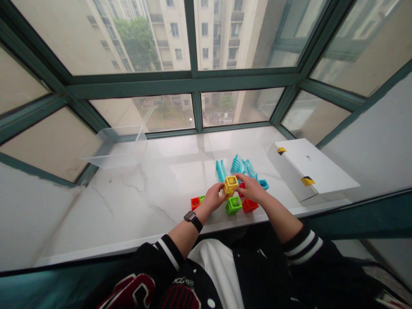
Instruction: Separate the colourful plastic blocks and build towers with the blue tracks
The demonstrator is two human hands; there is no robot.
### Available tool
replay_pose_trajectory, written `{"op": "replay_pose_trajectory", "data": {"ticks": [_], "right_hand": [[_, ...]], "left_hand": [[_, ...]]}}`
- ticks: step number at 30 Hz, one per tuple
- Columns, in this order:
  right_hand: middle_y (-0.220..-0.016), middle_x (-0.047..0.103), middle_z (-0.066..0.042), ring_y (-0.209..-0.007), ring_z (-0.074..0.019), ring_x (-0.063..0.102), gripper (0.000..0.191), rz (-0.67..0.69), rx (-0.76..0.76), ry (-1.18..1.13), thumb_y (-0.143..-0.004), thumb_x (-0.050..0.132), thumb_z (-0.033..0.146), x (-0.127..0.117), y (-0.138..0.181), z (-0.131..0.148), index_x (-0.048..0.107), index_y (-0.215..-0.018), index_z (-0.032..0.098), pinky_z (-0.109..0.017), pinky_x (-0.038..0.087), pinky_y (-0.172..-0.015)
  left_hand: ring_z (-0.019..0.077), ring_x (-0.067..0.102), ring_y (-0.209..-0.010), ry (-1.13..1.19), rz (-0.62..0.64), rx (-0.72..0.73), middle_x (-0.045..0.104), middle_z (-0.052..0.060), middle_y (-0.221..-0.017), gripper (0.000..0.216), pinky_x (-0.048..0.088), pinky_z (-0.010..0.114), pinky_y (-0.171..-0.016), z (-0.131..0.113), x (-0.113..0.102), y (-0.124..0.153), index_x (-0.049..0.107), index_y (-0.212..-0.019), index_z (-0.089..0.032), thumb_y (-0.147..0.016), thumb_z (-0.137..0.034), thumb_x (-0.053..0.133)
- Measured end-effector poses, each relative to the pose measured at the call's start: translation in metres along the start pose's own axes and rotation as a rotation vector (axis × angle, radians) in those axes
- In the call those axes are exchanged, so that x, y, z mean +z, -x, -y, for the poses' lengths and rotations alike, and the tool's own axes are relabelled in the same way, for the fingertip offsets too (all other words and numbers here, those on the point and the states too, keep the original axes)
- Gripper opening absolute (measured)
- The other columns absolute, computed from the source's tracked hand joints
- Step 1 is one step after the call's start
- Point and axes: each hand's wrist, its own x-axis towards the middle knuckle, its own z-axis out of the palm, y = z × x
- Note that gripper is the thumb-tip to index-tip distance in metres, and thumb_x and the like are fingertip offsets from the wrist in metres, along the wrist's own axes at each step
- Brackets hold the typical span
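Observation:
A yellow toy block (231, 184) with a round opening is gripped between my two hands, above the white sill. My left hand (215, 196) closes on its left side, and my right hand (250, 189) presses its right side with thumb and fingers. Just below stands a green block (233, 206), with a red block (250, 205) to its right. Another red piece (241, 189) is partly covered by my right hand. An orange-red block (195, 203) and a bit of green (202, 199) lie left of my left hand, partly hidden by that wrist.
Blue translucent track pieces (238, 164) lie behind my hands, with a straight one (221, 171) nearer and a blue block (264, 184) at right. A clear plastic bin (124, 153) stands far left. A white box (317, 167) with yellow-black tabs sits right, below the windows.

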Motion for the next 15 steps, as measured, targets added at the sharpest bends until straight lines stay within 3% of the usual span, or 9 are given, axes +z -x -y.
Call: {"op": "replay_pose_trajectory", "data": {"ticks": [7, 15], "right_hand": [[-0.122, 0.074, -0.005, -0.114, -0.0265, 0.068, 0.051, 0.055, -0.018, 0.022, -0.081, 0.076, 0.015, -0.0026, -0.0029, 0.0003, 0.061, -0.128, 0.027, -0.040, 0.050, -0.097], [-0.117, 0.075, -0.006, -0.106, -0.0256, 0.070, 0.052, 0.031, -0.057, 0.085, -0.081, 0.077, 0.021, 0.0000, -0.0006, 0.0009, 0.061, -0.130, 0.026, -0.036, 0.050, -0.089]], "left_hand": [[0.0266, 0.069, -0.111, -0.023, 0.025, -0.028, 0.075, 0.009, -0.122, 0.037, 0.057, 0.043, -0.099, -0.0040, -0.0018, 0.0005, 0.071, -0.123, -0.021, -0.088, -0.033, 0.076], [0.0268, 0.070, -0.107, -0.055, 0.012, -0.034, 0.076, 0.010, -0.116, 0.036, 0.057, 0.041, -0.096, -0.0089, -0.0047, 0.0012, 0.072, -0.119, -0.021, -0.088, -0.037, 0.076]]}}
